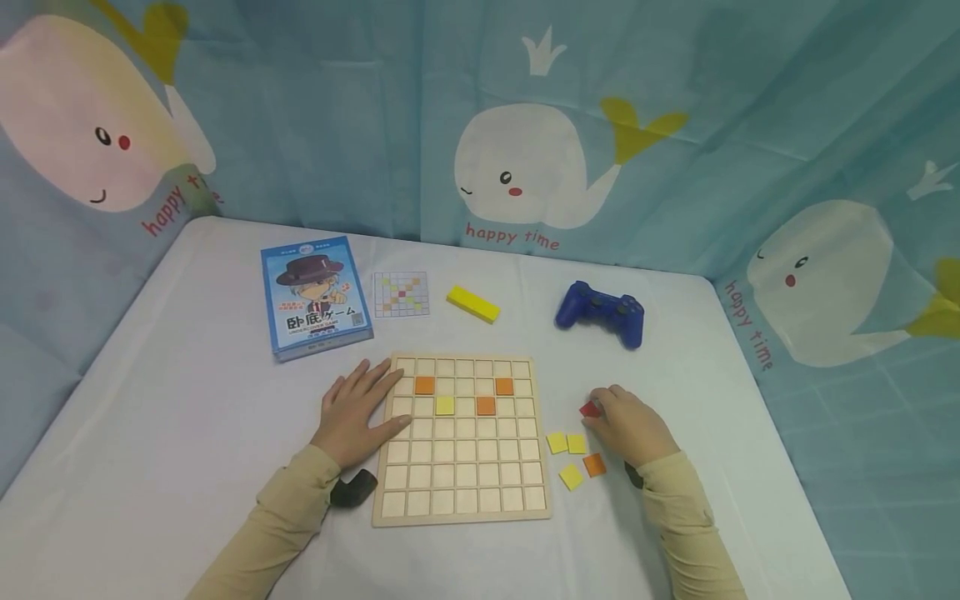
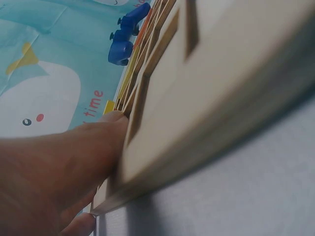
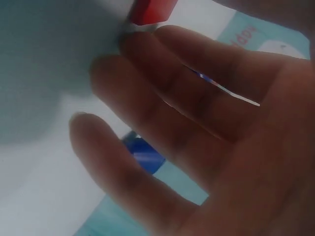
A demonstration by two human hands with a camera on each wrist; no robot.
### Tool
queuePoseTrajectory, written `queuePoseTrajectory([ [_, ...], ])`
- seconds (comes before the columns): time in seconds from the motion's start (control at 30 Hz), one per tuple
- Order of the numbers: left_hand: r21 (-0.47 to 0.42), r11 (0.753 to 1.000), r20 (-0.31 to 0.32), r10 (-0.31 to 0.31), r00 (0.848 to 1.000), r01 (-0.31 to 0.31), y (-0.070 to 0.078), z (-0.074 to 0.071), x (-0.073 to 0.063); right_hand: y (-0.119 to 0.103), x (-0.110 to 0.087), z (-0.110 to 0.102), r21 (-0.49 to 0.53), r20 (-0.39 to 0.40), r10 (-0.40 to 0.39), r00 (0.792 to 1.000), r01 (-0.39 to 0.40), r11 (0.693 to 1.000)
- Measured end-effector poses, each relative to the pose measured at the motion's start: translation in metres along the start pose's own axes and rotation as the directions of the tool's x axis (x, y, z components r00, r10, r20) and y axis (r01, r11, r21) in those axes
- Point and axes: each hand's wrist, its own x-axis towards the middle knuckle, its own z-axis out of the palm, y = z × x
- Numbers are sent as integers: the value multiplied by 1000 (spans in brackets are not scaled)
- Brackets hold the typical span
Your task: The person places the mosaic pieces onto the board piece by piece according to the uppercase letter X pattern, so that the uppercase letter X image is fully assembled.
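A square wooden grid board (image 1: 466, 523) lies on the table, with three orange tiles (image 1: 424, 386) and one yellow tile (image 1: 445, 406) in its upper cells. My left hand (image 1: 356, 421) rests on the board's left edge, fingers spread and thumb over the rim; the left wrist view shows the thumb (image 2: 83, 147) against the frame. Right of the board, my right hand (image 1: 630, 423) pinches a red tile (image 1: 590, 409) between thumb and fingertips. The red tile (image 3: 153, 11) shows at the fingertips in the right wrist view, the thumb tip out of frame.
Three loose yellow tiles (image 1: 572, 477) and one orange tile (image 1: 595, 465) lie beside the right hand. Behind the board are a blue game box (image 1: 315, 296), a printed grid card (image 1: 401, 294), a yellow block (image 1: 473, 304) and a blue game controller (image 1: 600, 312). A printed curtain (image 1: 360, 125) encloses the table.
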Motion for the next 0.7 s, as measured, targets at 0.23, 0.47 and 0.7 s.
queuePoseTrajectory([
  [0.23,6,1000,43,-22,999,22,-1,0,1,0,-1,-1,17,23,-25,999,24,1000],
  [0.47,8,1000,52,-27,998,26,-2,1,3,-1,0,0,0,-33,-159,987,159,987],
  [0.7,4,1000,49,-27,998,27,-3,1,2,-4,4,-3,-28,-105,-276,955,275,961],
])
